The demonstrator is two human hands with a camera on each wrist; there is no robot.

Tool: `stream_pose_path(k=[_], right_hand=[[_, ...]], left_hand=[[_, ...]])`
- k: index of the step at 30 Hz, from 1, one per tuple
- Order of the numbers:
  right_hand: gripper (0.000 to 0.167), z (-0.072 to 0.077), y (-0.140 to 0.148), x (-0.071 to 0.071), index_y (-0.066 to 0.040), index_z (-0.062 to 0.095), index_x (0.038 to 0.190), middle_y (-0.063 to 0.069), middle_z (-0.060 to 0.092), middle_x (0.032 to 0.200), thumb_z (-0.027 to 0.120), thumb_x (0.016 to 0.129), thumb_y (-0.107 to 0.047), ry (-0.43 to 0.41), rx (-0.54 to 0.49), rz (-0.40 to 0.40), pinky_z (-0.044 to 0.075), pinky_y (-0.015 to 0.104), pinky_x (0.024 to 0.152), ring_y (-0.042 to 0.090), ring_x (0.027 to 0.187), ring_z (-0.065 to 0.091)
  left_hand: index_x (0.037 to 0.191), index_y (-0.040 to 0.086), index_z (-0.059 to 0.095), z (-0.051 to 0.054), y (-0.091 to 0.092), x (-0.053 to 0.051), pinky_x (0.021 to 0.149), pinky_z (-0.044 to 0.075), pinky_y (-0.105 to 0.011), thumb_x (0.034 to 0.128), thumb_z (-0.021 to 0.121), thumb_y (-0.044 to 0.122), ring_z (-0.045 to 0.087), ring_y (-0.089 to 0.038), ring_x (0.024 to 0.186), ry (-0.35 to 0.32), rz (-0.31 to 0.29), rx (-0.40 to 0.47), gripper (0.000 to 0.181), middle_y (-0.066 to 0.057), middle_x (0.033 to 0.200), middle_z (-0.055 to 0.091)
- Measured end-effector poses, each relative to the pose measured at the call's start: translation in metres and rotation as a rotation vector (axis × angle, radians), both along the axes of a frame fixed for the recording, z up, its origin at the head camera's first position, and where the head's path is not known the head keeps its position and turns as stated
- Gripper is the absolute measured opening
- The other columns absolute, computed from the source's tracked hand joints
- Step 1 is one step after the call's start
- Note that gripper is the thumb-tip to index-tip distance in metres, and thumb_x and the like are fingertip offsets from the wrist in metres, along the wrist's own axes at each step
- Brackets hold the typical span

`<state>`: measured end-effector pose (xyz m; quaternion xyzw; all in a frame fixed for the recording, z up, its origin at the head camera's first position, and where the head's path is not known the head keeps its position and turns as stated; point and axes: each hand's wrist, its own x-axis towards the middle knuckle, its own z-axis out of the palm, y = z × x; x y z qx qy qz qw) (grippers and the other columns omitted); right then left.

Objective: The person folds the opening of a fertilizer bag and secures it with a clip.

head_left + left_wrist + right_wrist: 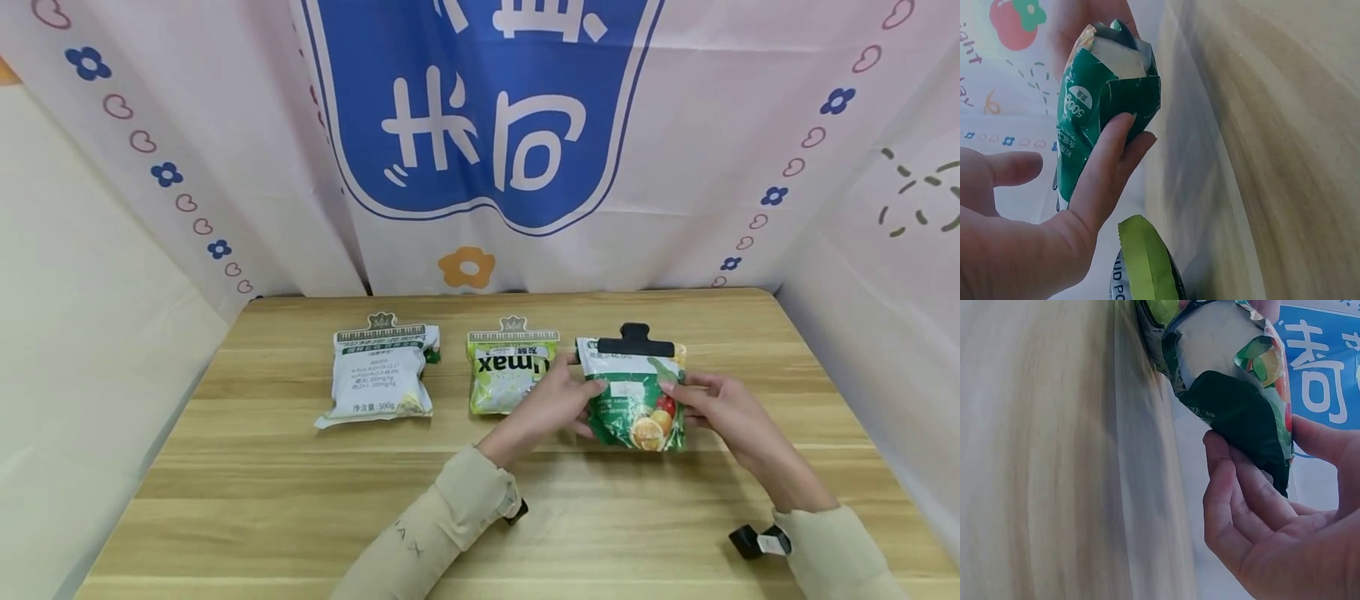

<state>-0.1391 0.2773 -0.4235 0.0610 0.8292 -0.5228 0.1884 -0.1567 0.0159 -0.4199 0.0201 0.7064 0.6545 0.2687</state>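
A green and white bag [630,408] with fruit pictures stands at the right of the row, its top pinched in a black clip [636,341]. My left hand [551,404] holds its left side, thumb at the front and fingers reaching behind. On the opposite side my right hand [723,408] grips the edge between thumb and fingers. The left wrist view shows the left fingers [1107,169] against the bag's green side [1085,119]. In the right wrist view, right fingers [1254,494] lie along its lower part.
Left of it stands a lime-green bag [498,383] in a silver clip [513,335], partly behind the left wrist. Farther left is a white bag [378,383] with another silver clip [381,327]. Behind the wooden table [300,517] hangs a printed cloth [405,242].
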Motion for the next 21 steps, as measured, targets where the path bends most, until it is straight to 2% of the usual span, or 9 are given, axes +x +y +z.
stream_pose_path(k=[5,10,14,17,21], right_hand=[[0.097,-0.002,0.003,-0.005,0.011,0.021,0.162,0.032,0.034,0.164,0.062,0.103,-0.054,-0.022,0.015,-0.005,0.057,0.018,0.087,-0.003,0.101,0.061],[0.092,-0.008,0.006,-0.015,0.011,0.023,0.162,0.028,0.046,0.156,0.062,0.104,-0.050,-0.038,-0.022,-0.010,0.059,0.020,0.083,-0.004,0.094,0.062],[0.092,-0.014,0.008,-0.022,0.010,0.019,0.163,0.022,0.052,0.150,0.062,0.105,-0.048,-0.060,-0.052,-0.015,0.060,0.021,0.081,-0.003,0.091,0.064],[0.093,-0.016,0.010,-0.026,0.008,0.018,0.164,0.010,0.059,0.136,0.061,0.105,-0.050,-0.083,-0.052,-0.022,0.060,0.021,0.080,-0.001,0.090,0.062],[0.097,-0.018,0.012,-0.031,0.009,0.015,0.164,-0.004,0.063,0.118,0.061,0.104,-0.053,-0.099,-0.054,-0.013,0.060,0.022,0.081,0.001,0.090,0.063]], left_hand=[[0.163,0.009,0.022,0.001,0.006,-0.006,0.073,0.066,-0.041,0.1051,0.065,0.026,0.073,-0.029,0.080,0.003,-0.006,-0.046,0.074,-0.019,0.119,0.070],[0.163,0.007,0.022,0.000,0.010,-0.012,0.077,0.066,-0.045,0.1058,0.064,0.023,0.073,-0.029,0.078,-0.017,0.008,-0.048,0.073,-0.016,0.106,0.070],[0.162,0.005,0.025,-0.002,0.015,-0.016,0.080,0.066,-0.048,0.1055,0.064,0.021,0.072,-0.028,0.074,-0.036,0.030,-0.057,0.071,-0.015,0.103,0.069],[0.162,0.005,0.027,-0.003,0.019,-0.020,0.080,0.066,-0.049,0.1057,0.063,0.021,0.072,-0.028,0.073,-0.047,0.038,-0.065,0.069,-0.018,0.107,0.069],[0.162,0.006,0.030,-0.004,0.023,-0.024,0.075,0.066,-0.045,0.1055,0.063,0.022,0.071,-0.029,0.076,-0.060,0.057,-0.074,0.067,-0.023,0.125,0.065]])
